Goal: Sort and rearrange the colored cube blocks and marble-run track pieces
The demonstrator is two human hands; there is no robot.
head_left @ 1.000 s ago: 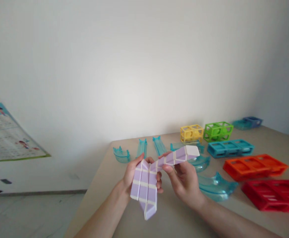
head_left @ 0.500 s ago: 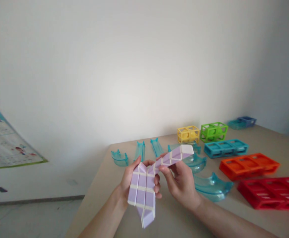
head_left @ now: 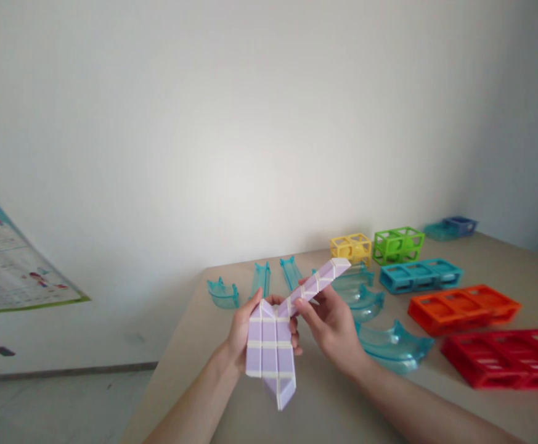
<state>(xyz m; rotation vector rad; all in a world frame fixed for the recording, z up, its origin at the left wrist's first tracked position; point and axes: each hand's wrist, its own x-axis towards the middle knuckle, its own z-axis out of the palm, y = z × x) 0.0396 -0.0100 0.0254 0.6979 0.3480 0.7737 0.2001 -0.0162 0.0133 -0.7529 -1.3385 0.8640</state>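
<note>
A lilac and white snake puzzle (head_left: 270, 348) is held up above the table, folded into a broad block with a pointed lower end and a straight arm slanting up to the right. My left hand (head_left: 240, 330) grips the block from its left side, with fingers wrapped behind and their tips showing at the right edge. Thumb and fingers of my right hand (head_left: 331, 327) pinch the slanting arm near its base. Some fingers of both hands are hidden behind the puzzle.
Clear blue track pieces, some curved (head_left: 395, 348) and some straight (head_left: 291, 274), lie on the table (head_left: 195, 376). To the right stand red (head_left: 509, 357), orange (head_left: 465, 308), teal (head_left: 421, 275), green (head_left: 398, 245) and yellow (head_left: 350, 248) frames. A poster (head_left: 19, 265) hangs on the left wall.
The puzzle has turned slightly, so its block faces me more squarely and its pointed end sits higher and further right. The slanting arm is steeper. Both hands keep their hold.
</note>
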